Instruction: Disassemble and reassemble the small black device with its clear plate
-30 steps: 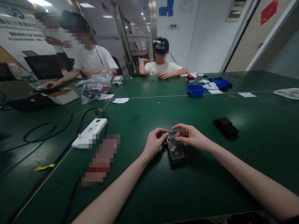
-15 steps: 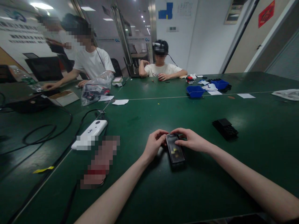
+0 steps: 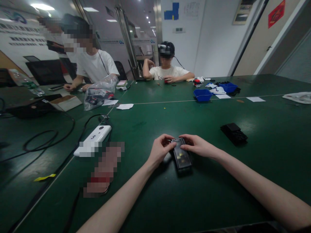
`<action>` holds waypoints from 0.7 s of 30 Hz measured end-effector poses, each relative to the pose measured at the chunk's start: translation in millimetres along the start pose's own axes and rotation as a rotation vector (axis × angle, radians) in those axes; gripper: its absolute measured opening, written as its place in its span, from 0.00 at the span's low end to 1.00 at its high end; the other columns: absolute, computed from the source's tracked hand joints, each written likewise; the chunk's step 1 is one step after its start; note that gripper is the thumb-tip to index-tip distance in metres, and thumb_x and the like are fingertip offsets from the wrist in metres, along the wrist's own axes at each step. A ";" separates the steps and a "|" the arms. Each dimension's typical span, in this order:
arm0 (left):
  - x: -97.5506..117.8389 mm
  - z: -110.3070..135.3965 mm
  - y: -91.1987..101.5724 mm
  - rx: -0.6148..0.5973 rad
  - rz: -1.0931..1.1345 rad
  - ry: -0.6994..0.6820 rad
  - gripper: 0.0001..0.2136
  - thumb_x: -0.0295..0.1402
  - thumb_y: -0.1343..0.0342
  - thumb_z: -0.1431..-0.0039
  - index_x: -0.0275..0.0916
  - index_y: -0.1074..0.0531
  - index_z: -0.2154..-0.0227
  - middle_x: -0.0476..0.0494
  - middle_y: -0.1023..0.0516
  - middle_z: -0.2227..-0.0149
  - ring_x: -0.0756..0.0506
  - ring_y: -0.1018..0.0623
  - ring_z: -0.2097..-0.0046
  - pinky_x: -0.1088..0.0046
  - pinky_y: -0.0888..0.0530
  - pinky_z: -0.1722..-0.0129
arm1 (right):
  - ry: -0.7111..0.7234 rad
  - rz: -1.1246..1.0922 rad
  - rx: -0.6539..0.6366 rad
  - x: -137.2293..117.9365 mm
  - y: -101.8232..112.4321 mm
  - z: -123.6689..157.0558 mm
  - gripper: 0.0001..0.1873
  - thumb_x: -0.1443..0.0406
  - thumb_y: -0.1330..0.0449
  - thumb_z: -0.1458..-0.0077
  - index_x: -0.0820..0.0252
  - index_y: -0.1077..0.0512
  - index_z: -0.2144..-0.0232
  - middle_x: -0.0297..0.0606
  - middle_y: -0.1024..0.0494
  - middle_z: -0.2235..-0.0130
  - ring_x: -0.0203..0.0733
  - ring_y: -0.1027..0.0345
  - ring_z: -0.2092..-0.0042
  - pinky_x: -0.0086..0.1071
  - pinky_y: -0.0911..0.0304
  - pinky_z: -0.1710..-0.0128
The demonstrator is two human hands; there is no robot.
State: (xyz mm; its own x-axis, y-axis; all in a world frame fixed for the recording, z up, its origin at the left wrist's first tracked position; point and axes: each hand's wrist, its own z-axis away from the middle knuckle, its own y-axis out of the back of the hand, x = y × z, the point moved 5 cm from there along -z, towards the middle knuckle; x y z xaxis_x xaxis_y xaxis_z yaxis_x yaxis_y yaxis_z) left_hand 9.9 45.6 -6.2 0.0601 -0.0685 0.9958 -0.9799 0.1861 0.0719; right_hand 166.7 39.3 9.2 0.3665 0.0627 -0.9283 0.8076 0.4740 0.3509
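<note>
A small black box with a see-through lid [image 3: 182, 158] is tilted in front of me, low over the tabletop; blurred yellow spots show through the lid. Gripping its far left corner is my left hand [image 3: 162, 148], fingers bent behind the edge and thumb on top. My right hand [image 3: 196, 146] holds the far right side, its thumb pressed on the lid. Both hands are closed around the box, and the fingertips behind it are hidden. Off to the right of my right hand lies a black textured item [image 3: 234, 133] whose kind I cannot make out.
To my left lie a white power bank [image 3: 103, 132], a blurred pinkish object [image 3: 107, 168], black cables [image 3: 54, 136] and a yellow strip [image 3: 45, 177]. Farther back are a clear plastic bag [image 3: 97, 95], a cardboard box [image 3: 65, 102] and blue trays [image 3: 203, 95]. Other people are beyond the table.
My left thumb has moved right onto the lid near its far edge. The box has shifted slightly left. A person at the far left has drawn a hand back.
</note>
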 end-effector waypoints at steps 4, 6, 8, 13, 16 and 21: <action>1.6 0.3 0.9 0.030 -0.001 -0.004 0.13 0.35 0.35 0.59 0.34 0.29 0.71 0.48 0.27 0.73 0.51 0.29 0.71 0.76 0.33 0.70 | -0.014 -0.015 0.006 -5.7 -0.2 2.7 0.20 0.66 0.41 0.49 0.65 0.33 0.52 0.46 0.25 0.54 0.45 0.32 0.51 0.42 0.38 0.48; 2.2 0.4 1.2 0.044 -0.002 -0.004 0.13 0.36 0.35 0.60 0.35 0.29 0.72 0.49 0.27 0.73 0.51 0.29 0.72 0.76 0.34 0.70 | -0.019 -0.068 0.004 -5.3 -1.6 2.9 0.18 0.67 0.41 0.48 0.64 0.32 0.54 0.45 0.25 0.54 0.44 0.31 0.51 0.42 0.38 0.48; 2.0 0.4 1.9 0.060 0.002 -0.001 0.14 0.36 0.35 0.60 0.35 0.30 0.72 0.50 0.28 0.74 0.51 0.30 0.72 0.77 0.34 0.71 | -0.038 -0.158 0.015 -2.6 -3.1 2.3 0.17 0.67 0.41 0.48 0.64 0.32 0.54 0.44 0.25 0.53 0.43 0.32 0.51 0.41 0.39 0.47; -0.6 -0.3 4.4 0.093 0.012 0.002 0.14 0.36 0.35 0.60 0.35 0.30 0.71 0.51 0.29 0.76 0.52 0.31 0.73 0.77 0.35 0.71 | -0.057 -0.291 0.037 3.0 -8.9 0.1 0.17 0.64 0.40 0.49 0.65 0.30 0.56 0.44 0.24 0.54 0.45 0.31 0.52 0.42 0.39 0.48; -0.7 -0.7 5.5 0.102 0.006 -0.006 0.14 0.36 0.35 0.59 0.35 0.30 0.71 0.51 0.30 0.76 0.52 0.31 0.73 0.77 0.35 0.71 | -0.028 -0.289 0.044 1.8 -11.8 -0.3 0.18 0.61 0.42 0.48 0.65 0.29 0.56 0.45 0.24 0.55 0.46 0.31 0.53 0.44 0.39 0.49; 4.1 0.3 7.3 0.131 0.005 -0.029 0.13 0.36 0.35 0.59 0.35 0.30 0.72 0.51 0.29 0.75 0.52 0.30 0.72 0.77 0.33 0.70 | 0.002 -0.280 0.073 0.9 -12.6 0.2 0.23 0.59 0.41 0.48 0.62 0.33 0.51 0.44 0.25 0.53 0.44 0.31 0.53 0.41 0.37 0.50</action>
State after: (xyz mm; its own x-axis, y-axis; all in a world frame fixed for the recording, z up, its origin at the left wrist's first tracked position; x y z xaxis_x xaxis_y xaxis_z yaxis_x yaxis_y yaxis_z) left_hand 2.9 46.4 -1.5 0.0513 -0.0963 0.9940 -0.9967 0.0570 0.0570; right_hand 156.9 33.2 4.0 0.1241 -0.0601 -0.9904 0.9083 0.4087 0.0891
